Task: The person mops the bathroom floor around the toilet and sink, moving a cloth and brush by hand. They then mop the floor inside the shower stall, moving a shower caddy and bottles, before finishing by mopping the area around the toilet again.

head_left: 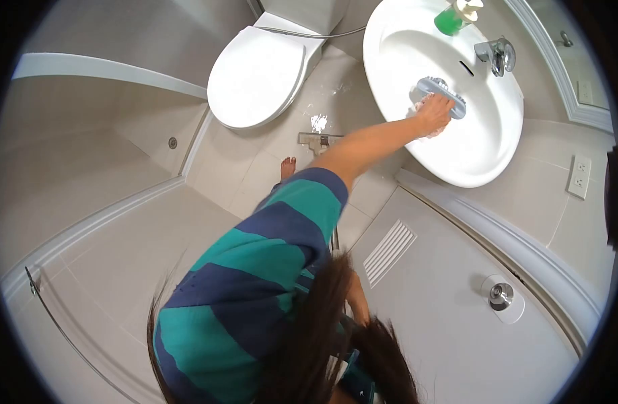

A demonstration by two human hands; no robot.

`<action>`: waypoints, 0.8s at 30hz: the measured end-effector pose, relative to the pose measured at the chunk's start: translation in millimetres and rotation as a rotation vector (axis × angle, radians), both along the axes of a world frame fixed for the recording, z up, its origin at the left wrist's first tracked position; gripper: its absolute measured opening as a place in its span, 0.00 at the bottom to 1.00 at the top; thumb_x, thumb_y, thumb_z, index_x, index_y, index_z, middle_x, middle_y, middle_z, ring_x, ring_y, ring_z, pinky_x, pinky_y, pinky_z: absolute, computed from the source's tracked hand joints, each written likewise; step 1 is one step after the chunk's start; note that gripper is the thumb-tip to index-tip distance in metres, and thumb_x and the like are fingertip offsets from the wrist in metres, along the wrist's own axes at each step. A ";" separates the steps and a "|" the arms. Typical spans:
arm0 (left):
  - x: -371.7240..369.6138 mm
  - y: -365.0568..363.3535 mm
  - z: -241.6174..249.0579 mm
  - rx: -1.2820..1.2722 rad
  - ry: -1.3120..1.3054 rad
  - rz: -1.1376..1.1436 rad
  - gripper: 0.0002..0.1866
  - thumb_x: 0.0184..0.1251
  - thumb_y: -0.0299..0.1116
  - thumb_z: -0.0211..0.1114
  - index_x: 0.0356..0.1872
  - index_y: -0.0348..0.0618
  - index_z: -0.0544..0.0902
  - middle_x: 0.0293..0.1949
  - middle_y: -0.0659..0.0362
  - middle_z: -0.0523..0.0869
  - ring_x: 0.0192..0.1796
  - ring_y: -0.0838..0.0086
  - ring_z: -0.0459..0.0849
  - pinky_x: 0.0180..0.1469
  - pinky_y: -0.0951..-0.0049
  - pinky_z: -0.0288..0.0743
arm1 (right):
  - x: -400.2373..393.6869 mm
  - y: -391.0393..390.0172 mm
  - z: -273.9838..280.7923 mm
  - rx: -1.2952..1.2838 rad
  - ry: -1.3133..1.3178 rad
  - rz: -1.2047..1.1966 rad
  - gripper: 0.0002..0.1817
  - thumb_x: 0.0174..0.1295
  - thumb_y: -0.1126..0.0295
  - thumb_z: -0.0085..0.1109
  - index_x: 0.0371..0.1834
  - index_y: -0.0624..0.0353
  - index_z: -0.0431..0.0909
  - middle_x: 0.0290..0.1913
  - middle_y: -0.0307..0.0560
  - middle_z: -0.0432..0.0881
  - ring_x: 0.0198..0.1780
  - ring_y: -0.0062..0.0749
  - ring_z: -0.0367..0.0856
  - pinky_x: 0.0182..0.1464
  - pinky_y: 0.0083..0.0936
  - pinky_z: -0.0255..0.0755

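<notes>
My left hand [435,113] is closed round a grey-blue scrub brush [459,108] inside the white sink [484,151]. White foam shows beside the fingers. The left arm, in a green and navy striped sleeve, reaches across the view. Dark hair hides most of my right hand [354,288]; its fingers cannot be made out. Close to it is the handle end of a floor squeegee [315,141], whose head rests on the tiles beyond my bare foot [288,167].
A green soap bottle [449,21] stands on the sink rim near the chrome faucet [498,55]. The toilet [255,77] has its lid down. A door [450,269] with a round knob [501,296] is at lower right. A glass panel edge [114,69] runs at left.
</notes>
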State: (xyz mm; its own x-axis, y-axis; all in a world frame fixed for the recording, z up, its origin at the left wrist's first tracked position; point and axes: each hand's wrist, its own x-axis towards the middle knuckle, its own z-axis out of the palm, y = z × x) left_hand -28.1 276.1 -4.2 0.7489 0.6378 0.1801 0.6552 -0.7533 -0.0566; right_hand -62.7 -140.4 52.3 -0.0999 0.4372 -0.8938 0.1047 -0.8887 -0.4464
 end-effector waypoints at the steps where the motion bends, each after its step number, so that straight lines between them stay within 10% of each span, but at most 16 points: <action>1: 0.1 -2.8 -6.1 -0.061 -0.017 0.060 0.09 0.49 0.33 0.59 0.33 0.54 0.83 0.45 0.59 0.72 0.48 0.66 0.72 0.45 0.64 0.65 | -0.7 1.6 4.0 0.093 -0.031 0.079 0.19 0.50 0.71 0.60 0.45 0.69 0.70 0.27 0.45 0.77 0.20 0.25 0.74 0.19 0.21 0.67; 8: -21.8 -1.6 -8.9 -0.368 0.218 0.176 0.23 0.48 0.42 0.63 0.50 0.61 0.77 0.55 0.57 0.67 0.54 0.61 0.69 0.51 0.57 0.60 | 3.3 -9.6 -18.7 -0.072 0.130 -0.098 0.25 0.51 0.71 0.60 0.52 0.68 0.66 0.23 0.42 0.75 0.19 0.24 0.73 0.19 0.21 0.67; 13: -84.8 -77.0 35.6 -0.287 -0.845 0.060 0.16 0.47 0.33 0.63 0.42 0.49 0.77 0.49 0.53 0.72 0.52 0.60 0.70 0.49 0.61 0.62 | 25.8 -8.6 8.2 -0.280 0.087 -0.163 0.38 0.51 0.71 0.60 0.64 0.63 0.51 0.23 0.43 0.74 0.17 0.25 0.71 0.20 0.20 0.66; 15: -112.3 -133.2 19.0 -0.220 -0.850 0.103 0.15 0.43 0.26 0.63 0.37 0.45 0.75 0.44 0.56 0.73 0.49 0.63 0.72 0.47 0.64 0.64 | 44.1 -13.5 37.8 -0.351 0.025 -0.097 0.35 0.52 0.71 0.59 0.63 0.59 0.54 0.25 0.43 0.76 0.19 0.27 0.72 0.26 0.21 0.69; 24: -108.1 -347.7 -93.3 -1.065 -0.573 0.000 0.08 0.40 0.29 0.63 0.26 0.46 0.77 0.32 0.63 0.75 0.47 0.69 0.72 0.57 0.59 0.61 | 122.0 -0.6 72.3 0.360 -0.483 1.057 0.32 0.52 0.75 0.51 0.62 0.65 0.55 0.30 0.55 0.79 0.25 0.31 0.78 0.29 0.29 0.73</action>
